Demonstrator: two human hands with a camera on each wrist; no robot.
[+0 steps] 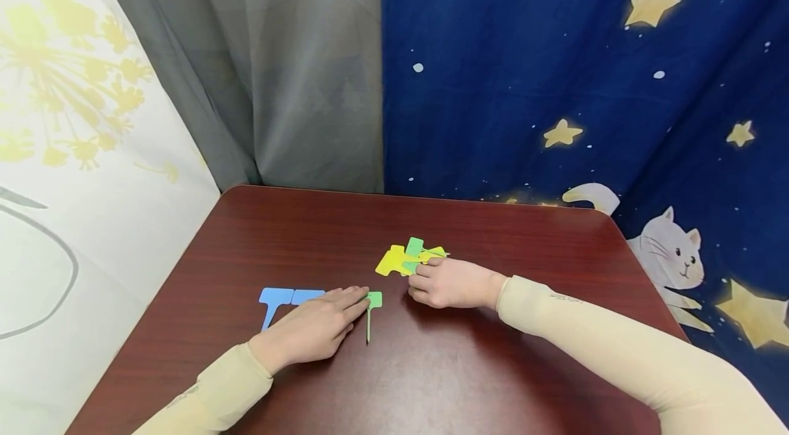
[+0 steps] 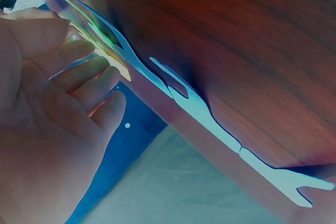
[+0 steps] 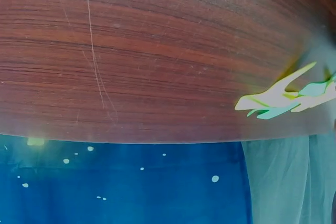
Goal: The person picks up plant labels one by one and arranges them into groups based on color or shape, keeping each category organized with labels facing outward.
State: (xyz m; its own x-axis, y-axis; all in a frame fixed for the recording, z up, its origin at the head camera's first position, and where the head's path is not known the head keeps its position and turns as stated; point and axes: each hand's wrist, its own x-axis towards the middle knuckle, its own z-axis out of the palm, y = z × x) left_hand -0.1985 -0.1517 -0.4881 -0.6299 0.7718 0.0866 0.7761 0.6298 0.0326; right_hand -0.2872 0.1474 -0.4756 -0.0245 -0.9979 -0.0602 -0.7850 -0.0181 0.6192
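Left hand (image 1: 316, 325), green tag (image 1: 375, 299) at its fingertips

room on near table (image 1: 444, 380), tag pile (image 1: 390, 262) blocking just beyond right hand (image 1: 453, 283)

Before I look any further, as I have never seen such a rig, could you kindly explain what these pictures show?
There is no machine here: a person works with two bare hands. The head picture comes from a camera worn on the head, looking forward and down; the other two come from one camera on each wrist.

On the dark red-brown wooden table lies a row of blue T-shaped labels, with a green T-shaped label at its right end. Farther back is a loose pile of yellow and green labels.

The left hand reaches over the row, fingers extended. The right hand is at the pile, fingers curled; whether it pinches a label is hidden.
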